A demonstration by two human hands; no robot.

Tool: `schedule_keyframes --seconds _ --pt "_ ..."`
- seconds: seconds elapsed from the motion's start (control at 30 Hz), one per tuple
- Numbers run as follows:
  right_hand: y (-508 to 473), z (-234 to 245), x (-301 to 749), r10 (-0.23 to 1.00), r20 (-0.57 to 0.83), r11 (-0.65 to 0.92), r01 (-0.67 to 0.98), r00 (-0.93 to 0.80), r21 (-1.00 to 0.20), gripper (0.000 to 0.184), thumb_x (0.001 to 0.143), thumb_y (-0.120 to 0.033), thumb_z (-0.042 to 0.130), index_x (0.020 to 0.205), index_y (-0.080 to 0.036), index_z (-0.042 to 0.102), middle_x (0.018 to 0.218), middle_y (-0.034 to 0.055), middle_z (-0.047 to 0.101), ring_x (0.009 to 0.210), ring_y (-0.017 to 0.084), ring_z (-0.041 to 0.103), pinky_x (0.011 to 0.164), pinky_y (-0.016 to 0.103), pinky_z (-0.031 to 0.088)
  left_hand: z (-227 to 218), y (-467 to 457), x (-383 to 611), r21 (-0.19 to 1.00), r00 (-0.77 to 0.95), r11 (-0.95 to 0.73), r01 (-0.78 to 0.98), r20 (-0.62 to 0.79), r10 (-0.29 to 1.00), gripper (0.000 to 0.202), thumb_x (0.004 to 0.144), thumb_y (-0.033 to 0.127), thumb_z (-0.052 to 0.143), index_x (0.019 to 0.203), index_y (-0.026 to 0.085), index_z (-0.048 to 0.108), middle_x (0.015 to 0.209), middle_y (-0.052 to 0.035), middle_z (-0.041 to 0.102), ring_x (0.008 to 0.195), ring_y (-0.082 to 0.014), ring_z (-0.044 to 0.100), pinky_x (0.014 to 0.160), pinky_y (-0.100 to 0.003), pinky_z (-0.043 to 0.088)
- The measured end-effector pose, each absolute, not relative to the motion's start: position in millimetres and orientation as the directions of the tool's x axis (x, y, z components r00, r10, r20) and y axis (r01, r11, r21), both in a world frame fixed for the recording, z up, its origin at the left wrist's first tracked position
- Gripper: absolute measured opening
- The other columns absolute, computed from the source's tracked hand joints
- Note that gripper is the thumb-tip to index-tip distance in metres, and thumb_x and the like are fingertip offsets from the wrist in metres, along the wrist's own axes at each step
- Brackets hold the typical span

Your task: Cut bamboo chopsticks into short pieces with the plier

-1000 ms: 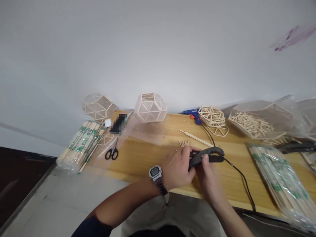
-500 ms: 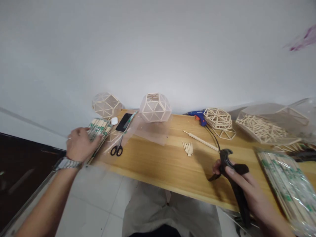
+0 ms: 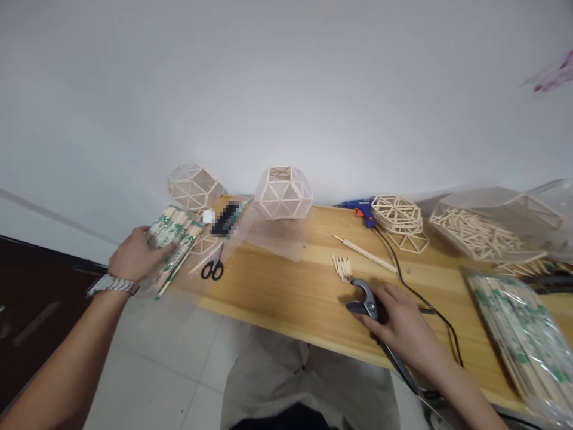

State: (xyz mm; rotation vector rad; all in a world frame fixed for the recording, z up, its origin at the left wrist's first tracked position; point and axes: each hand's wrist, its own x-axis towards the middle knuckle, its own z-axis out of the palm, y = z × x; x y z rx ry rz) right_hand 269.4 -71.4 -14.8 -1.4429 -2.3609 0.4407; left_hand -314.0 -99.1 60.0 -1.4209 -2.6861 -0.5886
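Observation:
My left hand (image 3: 134,255) grips a plastic-wrapped pack of chopsticks (image 3: 176,230) with green print, its thumb lying across the near side. The pack is tilted at the table's left end. My right hand (image 3: 400,325) is closed around dark pruning shears (image 3: 367,306), low over the table's right half or resting on it; I cannot tell which. The hooked jaw points left, close to a small row of short cut sticks (image 3: 342,267). Longer sticks (image 3: 367,254) lie behind them.
Black-handled scissors (image 3: 212,270), a blurred-out phone (image 3: 227,218) and two paper-covered stick domes (image 3: 285,194) are at left and centre. A blue glue gun (image 3: 364,210), its cable, stacked stick frames (image 3: 397,215), a pile of sticks (image 3: 478,234) and another chopstick pack (image 3: 519,334) are right.
My right hand has turned the shears over and brought them left and down towards the short sticks. My left hand has shifted slightly left with the chopstick pack, which shows more of its face.

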Motion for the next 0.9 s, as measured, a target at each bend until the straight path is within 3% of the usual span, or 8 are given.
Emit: schedule_keyframes --seconds 0.1,0.2,0.3,0.4,0.47,0.57,0.7,0.9 --pt "-73.3 -19.6 275.0 0.895 0.192 0.446 0.778 -0.403 -0.443 0.033 0.086 -0.042 0.074 0.11 -0.02 0.068 0.096 0.0108 0.068 0.092 0.033 0.065 0.083 0.047 0.054 77.5 -98.9 -296.1 0.166 -0.574 0.55 0.819 0.215 0.79 0.084 0.07 0.083 0.06 0.124 0.018 0.056 0.12 -0.0226 0.067 0.116 -0.0588 0.062 0.084 -0.066 0.049" --pt "-74.1 -28.9 280.8 0.891 0.24 0.454 0.769 -0.385 -0.45 0.045 0.085 -0.05 0.076 0.117 -0.02 0.067 0.104 0.0125 0.07 0.098 0.035 0.065 0.088 0.05 0.053 92.4 -104.8 -270.9 0.168 -0.531 0.504 0.847 0.234 0.815 0.081 0.075 0.075 0.062 0.132 0.018 0.053 0.118 -0.0171 0.069 0.113 -0.0513 0.066 0.084 -0.06 0.052" --pt "-74.0 -37.3 283.9 0.895 0.257 0.445 0.781 -0.365 -0.438 0.052 0.085 -0.054 0.077 0.122 -0.02 0.067 0.107 0.0139 0.072 0.101 0.036 0.066 0.09 0.053 0.053 95.8 -113.4 -235.3 0.344 -0.564 0.481 0.807 0.208 0.799 0.08 0.071 0.065 0.073 0.135 0.023 0.052 0.111 -0.0106 0.072 0.1 -0.0399 0.07 0.083 -0.054 0.056" --pt "-76.0 -29.4 278.2 0.9 0.271 0.431 0.787 -0.341 -0.442 0.057 0.084 -0.058 0.077 0.125 -0.021 0.068 0.112 0.0164 0.072 0.107 0.039 0.066 0.092 0.057 0.052 81.9 -118.8 -190.9 0.669 -0.308 0.098 0.737 0.204 0.929 0.068 0.076 0.056 0.071 0.13 0.02 0.053 0.124 -0.0121 0.069 0.111 -0.0323 0.068 0.097 -0.047 0.056" --pt "-79.4 -10.6 267.1 0.895 0.292 0.444 0.74 -0.338 -0.506 0.054 0.087 -0.057 0.075 0.128 -0.023 0.067 0.121 0.0166 0.071 0.114 0.039 0.065 0.097 0.059 0.051 63.4 -118.9 -160.5 0.78 -0.185 -0.057 0.624 0.217 0.958 0.071 0.077 0.052 0.074 0.135 0.019 0.051 0.132 -0.0141 0.066 0.121 -0.0319 0.065 0.101 -0.045 0.056" --pt "-85.8 29.7 240.9 0.891 0.323 0.452 0.576 -0.318 -0.681 0.03 0.099 -0.041 0.063 0.124 -0.025 0.07 0.124 0.0146 0.072 0.115 0.032 0.068 0.1 0.05 0.055 29.5 -113.3 -119.4 0.838 -0.048 -0.159 0.522 0.215 0.976 0.085 0.075 0.048 0.079 0.146 0.019 0.043 0.142 -0.016 0.06 0.13 -0.0333 0.06 0.106 -0.047 0.054" --pt "-89.0 71.7 202.3 0.883 0.347 0.433 0.265 -0.315 -0.862 0.033 0.105 -0.033 0.056 0.136 -0.027 0.064 0.132 0.0127 0.07 0.112 0.025 0.071 0.094 0.04 0.061 1.2 -98.6 -76.8 0.868 0.167 -0.286 0.407 0.237 0.957 0.091 0.077 0.044 0.078 0.155 0.022 0.035 0.144 -0.0173 0.059 0.13 -0.0345 0.062 0.107 -0.051 0.054" --pt "-85.4 84.8 178.6 0.891 0.379 0.417 0.12 -0.249 -0.901 0.027 0.104 -0.029 0.059 0.129 -0.029 0.07 0.124 0.0088 0.072 0.114 0.023 0.07 0.092 0.035 0.06 35.1 -91.7 -46.8 0.798 0.338 -0.501 0.335 0.394 0.854 0.088 0.089 0.034 0.069 0.164 0.031 0.023 0.161 -0.0141 0.044 0.148 -0.0341 0.046 0.12 -0.056 0.045"
